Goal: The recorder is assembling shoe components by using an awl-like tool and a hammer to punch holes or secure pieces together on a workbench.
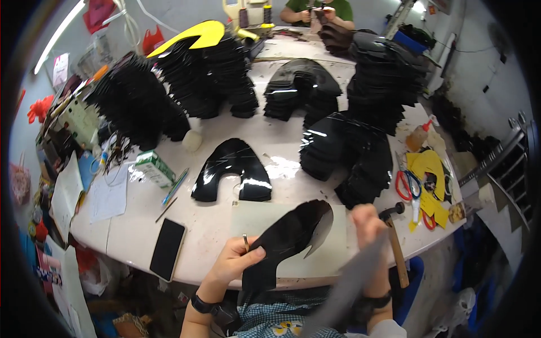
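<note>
My left hand (239,257) is closed around one leg of a curved black shoe-upper piece (293,228), thumb on top, held up over a pale cutting board (329,259). The piece's far end curls over and shows a lighter grey side. My right hand (369,222) is raised to the right of it, closed and smeared by motion. From it a blurred grey strip (352,279) slants down toward my lap; its exact shape is unclear. A glossy black U-shaped upper (232,166) lies flat just beyond the board.
Tall stacks of black uppers (208,73) line the table's far side; another pile (349,152) stands nearer right. A hammer (399,248), scissors (414,188) and yellow scraps (428,169) lie right. A phone (168,248), pens (176,187) and a green box (155,168) lie left. Another person (318,14) works opposite.
</note>
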